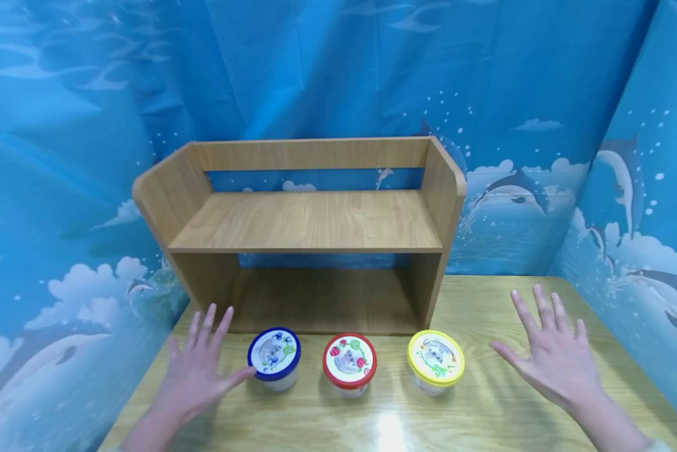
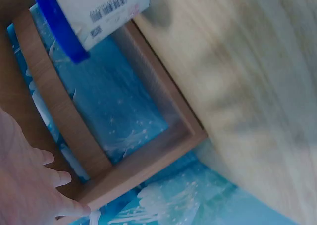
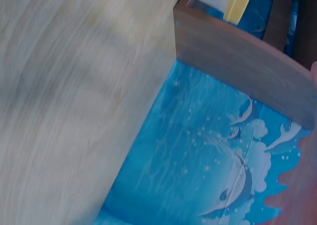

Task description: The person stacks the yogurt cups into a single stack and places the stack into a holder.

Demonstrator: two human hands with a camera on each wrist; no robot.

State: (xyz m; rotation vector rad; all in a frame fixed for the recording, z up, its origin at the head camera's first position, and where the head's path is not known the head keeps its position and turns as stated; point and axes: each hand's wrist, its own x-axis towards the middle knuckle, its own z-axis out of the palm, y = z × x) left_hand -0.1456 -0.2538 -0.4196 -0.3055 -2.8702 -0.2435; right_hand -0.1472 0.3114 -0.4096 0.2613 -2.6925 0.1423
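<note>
Three lidded tubs stand in a row on the wooden table. On the left is the blue-lidded tub [image 1: 274, 358], in the middle the red-lidded tub [image 1: 350, 364], and on the right the yellow-lidded tub [image 1: 436, 361]. My left hand [image 1: 194, 367] is spread beside the blue-lidded tub, its thumb tip overlapping the lid's edge in the head view; I cannot tell whether they touch. The left wrist view shows that tub's side [image 2: 106, 12] with a barcode. My right hand [image 1: 561, 358], fingers spread, hovers right of the yellow-lidded tub, apart from it. Neither hand holds anything.
A two-level wooden shelf [image 1: 310, 220] stands behind the tubs, its lower front edge close to them. Blue curtains [image 1: 327, 69] printed with dolphins and clouds hang behind and at both sides of the table [image 1: 485, 307].
</note>
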